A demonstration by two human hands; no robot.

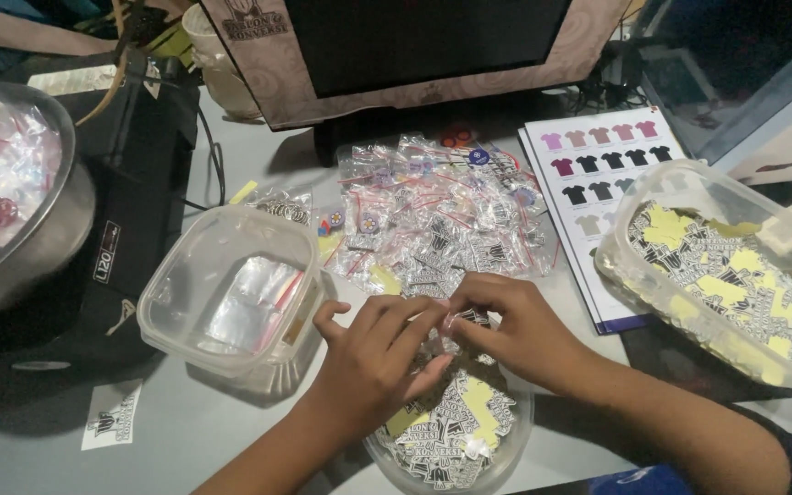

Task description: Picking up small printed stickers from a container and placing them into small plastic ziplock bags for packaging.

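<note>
At the bottom centre of the frame, a round bowl (pixel 451 440) of black-and-white stickers with yellow backing is seen beneath both hands. Just above its rim, the left hand (pixel 379 359) and the right hand (pixel 506 328) are brought together, fingertips pinched on a small clear bag (pixel 451 323) with a sticker apparently at its mouth (the piece is mostly hidden by the fingers). Bagging seems to be the step in hand; a careful slide and a press of the seal would likely be called for next. Left of the hands, a clear square tub (pixel 231 291) holding empty bags is set. Beyond, at mid frame, a heap of filled bags (pixel 442 215) is spread, a shirt colour chart (pixel 602 160) beside it, and a sticker-filled tub (pixel 726 266) at right.
</note>
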